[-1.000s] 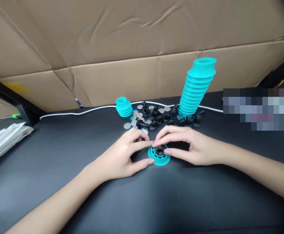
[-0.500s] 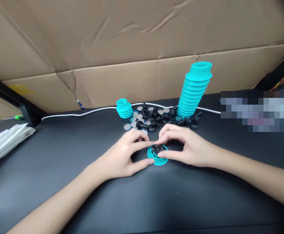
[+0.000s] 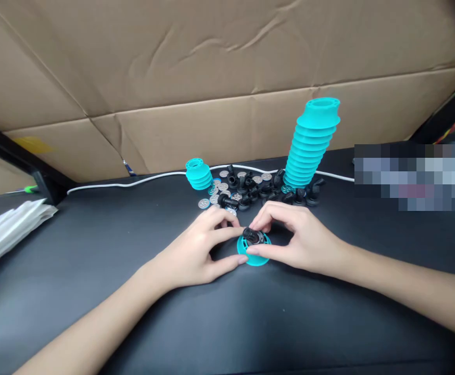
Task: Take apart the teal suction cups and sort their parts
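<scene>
In front of me on the black tabletop lies a turquoise flanged plastic ring [image 3: 257, 261] with slots around its opening. A black elbow-shaped fitting [image 3: 250, 234] sits at its middle, its short tube tilted up toward the left. My left hand [image 3: 200, 247] pinches the ring's left edge between thumb and fingers. Around the fitting's base closes my right hand [image 3: 303, 234], thumb on the near side and fingers on the far side; the fingertips there are partly hidden.
Behind the hands lie several black fittings [image 3: 229, 202] and silver discs [image 3: 204, 203]. A short stack of turquoise rings [image 3: 199, 176] and a tall leaning stack [image 3: 309, 148] stand there. A white cable [image 3: 141, 182] runs along the cardboard wall [image 3: 212, 130]. White packets [image 3: 12, 229] lie left.
The black fitting has turned, and its tube now points up and left. My right thumb has shifted left along the ring's near side. The left hand is nearly still.
</scene>
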The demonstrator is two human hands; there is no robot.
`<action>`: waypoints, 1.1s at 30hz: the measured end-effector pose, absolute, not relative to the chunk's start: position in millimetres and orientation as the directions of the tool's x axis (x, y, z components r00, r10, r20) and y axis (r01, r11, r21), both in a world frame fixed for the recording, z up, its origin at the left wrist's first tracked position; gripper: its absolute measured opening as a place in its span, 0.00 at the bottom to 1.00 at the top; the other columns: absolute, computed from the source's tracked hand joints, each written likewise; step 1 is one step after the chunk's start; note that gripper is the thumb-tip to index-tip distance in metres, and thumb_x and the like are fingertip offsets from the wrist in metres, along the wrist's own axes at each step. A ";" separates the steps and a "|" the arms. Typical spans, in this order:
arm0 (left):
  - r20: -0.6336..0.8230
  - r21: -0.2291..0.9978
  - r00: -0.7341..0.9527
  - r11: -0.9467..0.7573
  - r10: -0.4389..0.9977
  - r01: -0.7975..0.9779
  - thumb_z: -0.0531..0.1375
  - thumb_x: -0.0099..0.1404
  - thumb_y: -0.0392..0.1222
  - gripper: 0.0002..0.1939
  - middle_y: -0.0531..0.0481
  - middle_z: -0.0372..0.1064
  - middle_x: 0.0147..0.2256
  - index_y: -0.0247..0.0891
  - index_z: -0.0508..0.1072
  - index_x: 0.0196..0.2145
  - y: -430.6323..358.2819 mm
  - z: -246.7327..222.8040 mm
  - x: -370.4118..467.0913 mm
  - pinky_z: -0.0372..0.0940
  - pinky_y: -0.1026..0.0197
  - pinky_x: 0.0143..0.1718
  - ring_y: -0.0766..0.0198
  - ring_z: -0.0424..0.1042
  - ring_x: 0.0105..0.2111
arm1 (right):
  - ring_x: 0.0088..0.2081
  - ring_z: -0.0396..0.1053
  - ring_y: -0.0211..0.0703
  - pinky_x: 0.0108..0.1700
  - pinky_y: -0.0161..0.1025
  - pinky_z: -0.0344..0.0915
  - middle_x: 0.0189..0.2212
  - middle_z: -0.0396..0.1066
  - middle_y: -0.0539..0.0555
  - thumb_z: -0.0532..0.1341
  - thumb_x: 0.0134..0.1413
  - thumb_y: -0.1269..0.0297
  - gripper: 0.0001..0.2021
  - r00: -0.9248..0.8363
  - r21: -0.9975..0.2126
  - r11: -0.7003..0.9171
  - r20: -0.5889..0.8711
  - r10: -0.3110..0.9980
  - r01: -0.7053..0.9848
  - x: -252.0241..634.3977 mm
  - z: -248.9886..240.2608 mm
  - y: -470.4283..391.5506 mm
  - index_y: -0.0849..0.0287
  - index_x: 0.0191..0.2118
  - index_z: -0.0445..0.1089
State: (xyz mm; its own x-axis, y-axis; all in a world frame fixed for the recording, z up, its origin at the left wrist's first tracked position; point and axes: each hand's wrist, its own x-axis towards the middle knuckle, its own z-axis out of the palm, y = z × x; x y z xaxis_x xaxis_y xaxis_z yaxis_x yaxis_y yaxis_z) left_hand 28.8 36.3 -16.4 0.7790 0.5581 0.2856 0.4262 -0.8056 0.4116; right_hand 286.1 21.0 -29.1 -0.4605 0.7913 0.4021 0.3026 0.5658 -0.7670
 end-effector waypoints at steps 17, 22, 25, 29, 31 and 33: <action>0.296 0.400 0.784 -0.816 0.545 0.417 0.67 0.72 0.45 0.18 0.41 0.71 0.50 0.39 0.78 0.57 39.6 -21.8 28.5 0.69 0.51 0.53 0.54 0.70 0.48 | 0.44 0.76 0.45 0.47 0.44 0.75 0.47 0.76 0.57 0.70 0.64 0.64 0.09 -0.590 -0.697 0.664 0.426 0.686 0.269 296.9 -28.9 26.6 0.54 0.49 0.79; 0.323 0.395 0.776 -0.823 0.541 0.409 0.67 0.71 0.44 0.19 0.41 0.71 0.49 0.40 0.78 0.57 40.1 -22.6 27.6 0.69 0.52 0.52 0.54 0.70 0.47 | 0.43 0.76 0.45 0.46 0.43 0.76 0.45 0.75 0.56 0.68 0.67 0.63 0.12 -0.619 -0.678 0.686 0.426 0.660 0.265 301.2 -31.1 29.6 0.53 0.53 0.79; 0.323 0.390 0.777 -0.824 0.540 0.411 0.67 0.72 0.44 0.18 0.41 0.71 0.49 0.38 0.78 0.57 40.2 -23.7 26.6 0.69 0.51 0.53 0.54 0.69 0.48 | 0.43 0.75 0.44 0.47 0.42 0.75 0.44 0.74 0.56 0.67 0.69 0.64 0.16 -0.648 -0.641 0.725 0.446 0.618 0.251 303.2 -32.1 31.8 0.53 0.59 0.76; 0.318 0.384 0.780 -0.825 0.539 0.414 0.66 0.72 0.45 0.17 0.40 0.70 0.48 0.36 0.78 0.55 39.9 -24.1 26.5 0.69 0.51 0.53 0.54 0.69 0.48 | 0.45 0.72 0.43 0.50 0.42 0.75 0.46 0.72 0.56 0.61 0.73 0.67 0.24 -0.718 -0.520 0.817 0.467 0.516 0.248 304.9 -32.7 33.3 0.51 0.70 0.66; 0.302 0.395 0.782 -0.818 0.546 0.418 0.66 0.72 0.45 0.15 0.41 0.70 0.49 0.38 0.79 0.53 39.9 -23.6 26.8 0.68 0.51 0.53 0.54 0.69 0.48 | 0.45 0.72 0.43 0.49 0.42 0.75 0.47 0.71 0.58 0.60 0.74 0.68 0.23 -0.736 -0.468 0.850 0.482 0.475 0.242 305.4 -33.5 33.8 0.53 0.70 0.67; 0.288 0.406 0.782 -0.810 0.553 0.423 0.66 0.72 0.44 0.13 0.41 0.70 0.49 0.39 0.80 0.52 40.0 -22.9 26.9 0.68 0.51 0.54 0.54 0.69 0.49 | 0.46 0.72 0.43 0.49 0.41 0.75 0.47 0.71 0.59 0.60 0.74 0.69 0.20 -0.737 -0.451 0.863 0.500 0.455 0.227 305.6 -34.7 34.5 0.56 0.67 0.70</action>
State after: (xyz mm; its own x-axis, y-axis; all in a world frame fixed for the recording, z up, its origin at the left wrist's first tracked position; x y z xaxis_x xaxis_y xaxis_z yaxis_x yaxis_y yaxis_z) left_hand 26.9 40.0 -22.9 0.7818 0.5528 0.2883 0.4230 -0.8100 0.4061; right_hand 305.6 34.5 -34.7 -0.7368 0.4548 0.5003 0.2270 0.8634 -0.4506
